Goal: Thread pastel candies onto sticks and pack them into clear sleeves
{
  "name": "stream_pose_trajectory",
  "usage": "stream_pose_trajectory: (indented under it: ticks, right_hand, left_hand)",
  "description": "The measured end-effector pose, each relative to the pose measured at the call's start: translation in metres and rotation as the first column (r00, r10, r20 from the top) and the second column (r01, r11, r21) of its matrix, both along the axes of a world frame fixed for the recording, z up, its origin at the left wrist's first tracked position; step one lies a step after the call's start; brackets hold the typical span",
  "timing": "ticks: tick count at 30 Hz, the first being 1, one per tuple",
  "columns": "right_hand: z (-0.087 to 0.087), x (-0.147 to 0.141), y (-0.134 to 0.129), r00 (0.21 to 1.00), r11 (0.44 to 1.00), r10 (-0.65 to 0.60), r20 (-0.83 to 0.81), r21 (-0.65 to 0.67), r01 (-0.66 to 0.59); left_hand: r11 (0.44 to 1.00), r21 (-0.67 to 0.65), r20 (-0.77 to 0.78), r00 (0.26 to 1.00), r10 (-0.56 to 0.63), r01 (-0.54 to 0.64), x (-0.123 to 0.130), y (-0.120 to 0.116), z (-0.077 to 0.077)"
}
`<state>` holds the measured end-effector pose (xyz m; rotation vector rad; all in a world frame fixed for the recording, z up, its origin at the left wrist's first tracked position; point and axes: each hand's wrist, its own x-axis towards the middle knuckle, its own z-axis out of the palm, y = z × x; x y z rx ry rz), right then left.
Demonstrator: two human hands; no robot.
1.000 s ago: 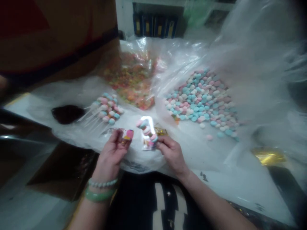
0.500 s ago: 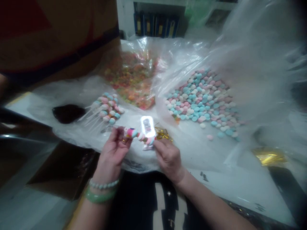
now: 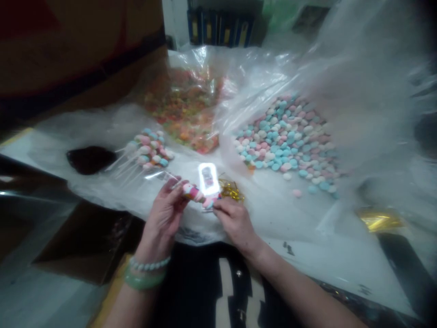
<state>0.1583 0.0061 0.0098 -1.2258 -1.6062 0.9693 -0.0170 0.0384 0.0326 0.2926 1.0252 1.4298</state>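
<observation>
A candy skewer (image 3: 194, 192) with pink, white and blue marshmallow pieces stretches between my two hands, over the white sheet. My left hand (image 3: 165, 214) pinches its left end, and what looks like a clear wrapper (image 3: 159, 176) glints just beyond those fingers. At the other end, the closed fingertips of my right hand (image 3: 236, 222) grip the skewer. Behind it lies a brightly lit phone-like device (image 3: 208, 179), its lower edge partly covered. Gold twist ties (image 3: 231, 189) lie beside the device, close to my right hand. Finished-looking marshmallow skewers (image 3: 152, 148) rest in a bunch to the left.
Loose pastel marshmallows (image 3: 285, 136) spread inside a clear plastic bag at right. Orange and green gummy candies (image 3: 187, 109) fill another bag behind. A large cardboard box (image 3: 82, 54) stands back left, a dark item (image 3: 90, 159) below it. Gold foil (image 3: 380, 219) lies at far right.
My right hand has shifted slightly left, closer to my left hand, and less of the skewer shows between them. The skewer now tilts down to the right. The view has moved a little.
</observation>
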Motion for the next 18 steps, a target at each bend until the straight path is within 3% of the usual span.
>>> stream_pose_trajectory:
  ticks: [2, 3, 6, 8, 14, 18]
  right_hand:
    - [0.005, -0.001, 0.001, 0.993, 0.975, 0.009, -0.119, -0.220, -0.035]
    - [0.007, -0.002, 0.001, 0.982, 0.936, 0.003, -0.187, -0.345, -0.068]
    - [0.009, -0.001, 0.002, 0.930, 0.762, -0.057, -0.364, -0.617, -0.195]
    - [0.008, 0.000, 0.003, 0.899, 0.701, -0.098, -0.426, -0.671, -0.242]
    - [0.007, -0.006, 0.004, 0.847, 0.624, -0.152, -0.509, -0.714, -0.318]
    - [0.007, -0.012, 0.003, 0.816, 0.634, -0.206, -0.539, -0.709, -0.308]
  left_hand:
    - [1.000, 0.003, -0.022, 1.000, -0.009, 0.009, -0.001, 0.000, -0.004]
    - [1.000, 0.000, -0.032, 0.999, -0.013, 0.013, -0.002, 0.001, -0.005]
    - [0.999, -0.007, -0.042, 0.998, -0.052, 0.051, -0.006, 0.001, -0.009]
    - [0.997, -0.004, -0.049, 0.996, -0.079, 0.079, -0.007, 0.001, -0.009]
    - [0.992, 0.011, -0.032, 0.991, -0.127, 0.127, 0.004, -0.003, -0.010]
    - [0.985, -0.055, -0.005, 0.987, -0.162, 0.161, 0.012, -0.007, -0.014]
